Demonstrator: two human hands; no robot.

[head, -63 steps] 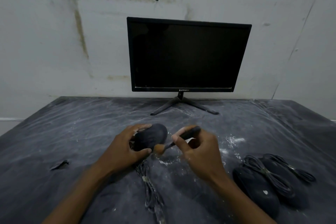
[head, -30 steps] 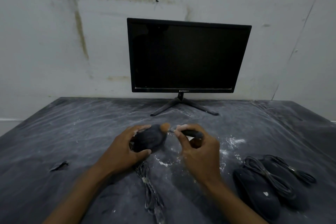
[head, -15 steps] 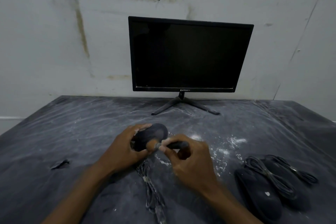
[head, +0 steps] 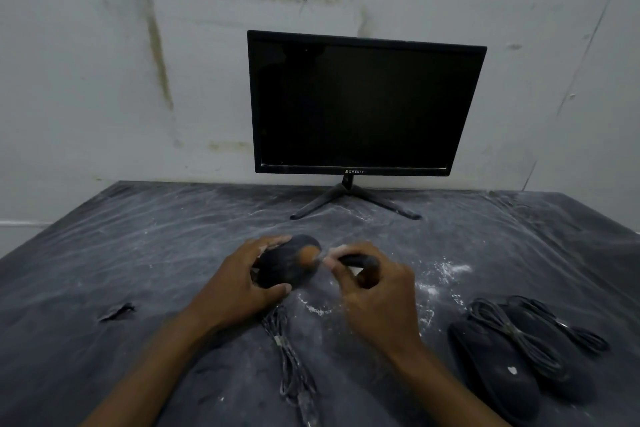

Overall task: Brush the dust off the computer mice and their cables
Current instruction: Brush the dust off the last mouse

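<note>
Since half a second ago, brush head has climbed from mouse's lower edge onto its top. Bench, powder-streaked, carries monitor at far edge. Two further mice, cables coiled on top, lie near the right front corner. Left hand clamps the held mouse near bench centre; its cable trails toward the front edge. Right hand pinches brush handle. Risk: swept dust likely resettles on the trailing cable. Open bench lies left.

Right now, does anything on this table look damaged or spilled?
Yes. The dark plastic table cover has a small tear left of the left hand, and white powder is scattered right of the right hand.
</note>
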